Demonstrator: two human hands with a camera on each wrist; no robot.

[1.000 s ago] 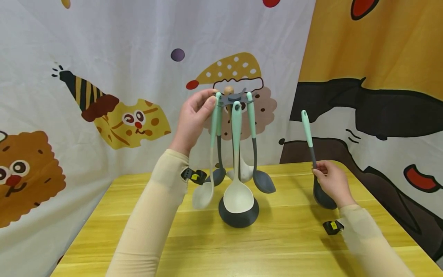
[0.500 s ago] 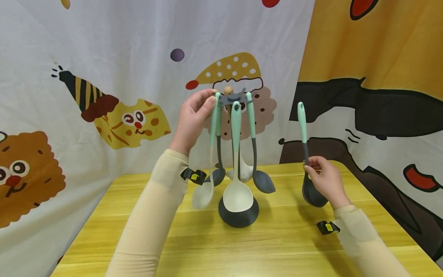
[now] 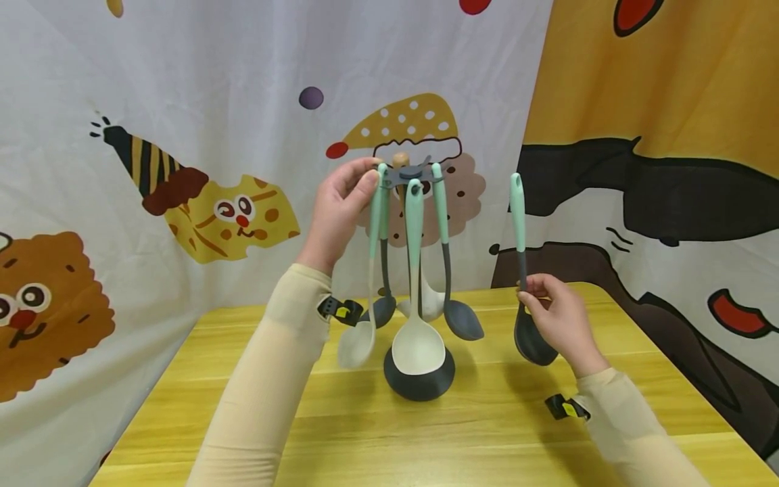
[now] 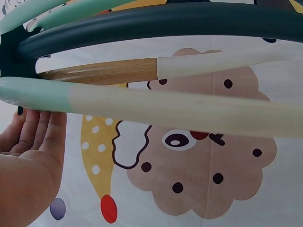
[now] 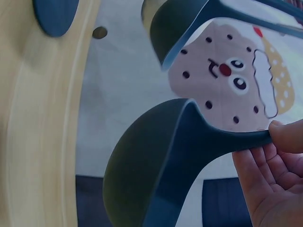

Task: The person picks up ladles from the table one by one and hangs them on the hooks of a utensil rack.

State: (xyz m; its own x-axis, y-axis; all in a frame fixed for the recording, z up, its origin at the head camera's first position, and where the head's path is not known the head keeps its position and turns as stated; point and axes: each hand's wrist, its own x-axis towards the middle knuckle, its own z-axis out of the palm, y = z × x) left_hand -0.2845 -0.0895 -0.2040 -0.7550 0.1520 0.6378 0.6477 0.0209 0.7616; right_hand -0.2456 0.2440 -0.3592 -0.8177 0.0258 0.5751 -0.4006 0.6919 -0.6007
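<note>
A dark grey utensil stand (image 3: 420,391) with a round base stands mid-table, hung with mint-handled utensils. My left hand (image 3: 341,213) grips its top edge, thumb and fingers right at the end of a cream utensil's mint handle (image 4: 33,94). My right hand (image 3: 561,323) pinches a dark grey ladle (image 3: 532,343) low on its shaft, mint handle up and nearly upright, right of the stand. The right wrist view shows the ladle's deep bowl (image 5: 142,161) close up, with thumb and fingertips on the shaft. A cream ladle (image 3: 418,348) hangs at the stand's front.
A dark pointed spoon (image 3: 464,320) hangs on the stand's right side, facing the held ladle. A cream spoon (image 3: 356,345) hangs at the left, and a wooden-handled utensil (image 4: 104,71) at the back. The wooden table (image 3: 487,433) ends at a printed curtain (image 3: 255,54).
My right hand has moved left with the ladle, closer to the stand, and the ladle's handle has swung more upright. My left hand and the stand have stayed in place.
</note>
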